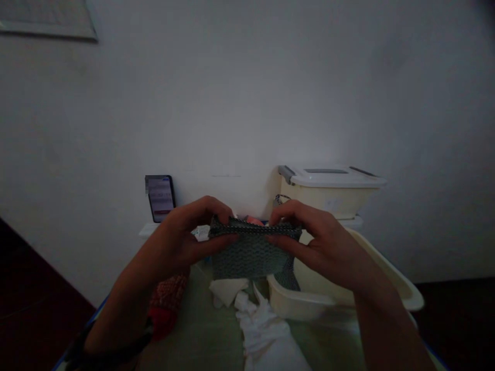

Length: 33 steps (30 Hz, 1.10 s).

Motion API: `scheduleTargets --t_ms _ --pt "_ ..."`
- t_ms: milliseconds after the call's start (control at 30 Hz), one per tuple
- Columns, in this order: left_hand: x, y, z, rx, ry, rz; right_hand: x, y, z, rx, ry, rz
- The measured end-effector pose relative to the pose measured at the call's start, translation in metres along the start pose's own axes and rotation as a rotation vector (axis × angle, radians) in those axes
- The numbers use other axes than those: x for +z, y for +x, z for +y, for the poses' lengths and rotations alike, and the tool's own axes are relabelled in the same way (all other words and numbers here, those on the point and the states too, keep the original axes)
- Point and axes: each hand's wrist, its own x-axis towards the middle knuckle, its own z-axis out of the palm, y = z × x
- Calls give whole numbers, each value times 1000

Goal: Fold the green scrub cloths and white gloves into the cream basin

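A grey-green woven pouch [247, 257] with a dark braided edge is held up in front of me above the table. My left hand [193, 232] pinches the left part of its top edge between thumb and fingers. At the right part of that edge, my right hand [309, 237] has a similar pinch. The two edge layers lie close together, and the fabric hangs down below them. Some darker patterned fabric shows under the right hand, over the rim of a cream plastic tub [309, 304]. White cloth [266, 335] lies crumpled on the table below.
A lidded cream storage box [325, 196] stands against the wall at the back right. Opposite it, a phone [160, 198] leans upright. Red patterned fabric [168, 304] lies beside my left forearm on the green tabletop [209, 340].
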Motion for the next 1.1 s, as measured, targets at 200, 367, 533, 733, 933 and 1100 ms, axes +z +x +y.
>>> scheduleTargets --t_ms 200,367,533,733,933,1100 --pt "-2 1 3 -52 -93 -5 -1 -1 0 36 -42 39" --pt "1 2 3 -78 -194 88 -1 -2 2 113 -1 59" --pt "1 2 1 -43 -74 77 2 0 2 157 -10 -4" --pt "1 3 2 15 -46 61 1 0 1 194 -47 -24" --pt "3 0 0 8 -41 143 1 0 1 159 -55 0" --pt "-2 0 2 -4 45 90 1 -1 0 152 -59 30"
